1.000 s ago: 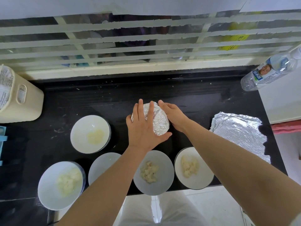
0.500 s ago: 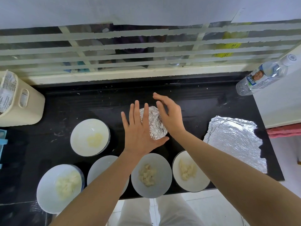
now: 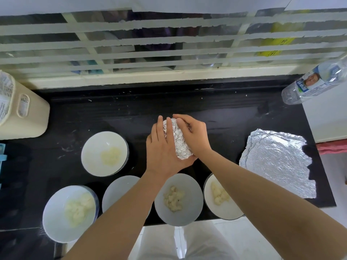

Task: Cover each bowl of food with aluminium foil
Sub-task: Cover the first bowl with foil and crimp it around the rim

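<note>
Head view: at centre frame, on the black counter, the left hand presses straight fingers onto the foil-covered bowl. The right hand curls over its right side. Foil sheets lie at right, uncovered bowls below.

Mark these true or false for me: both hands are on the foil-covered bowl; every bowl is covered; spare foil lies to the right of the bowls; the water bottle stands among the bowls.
1. The left hand and right hand are both on the foil-covered bowl. True.
2. Every bowl is covered. False: five uncovered bowls sit around it with food showing.
3. Spare foil sheets lie to the right of the bowls. True.
4. The water bottle stands among the bowls. False: it lies on the white surface at far right.
</note>
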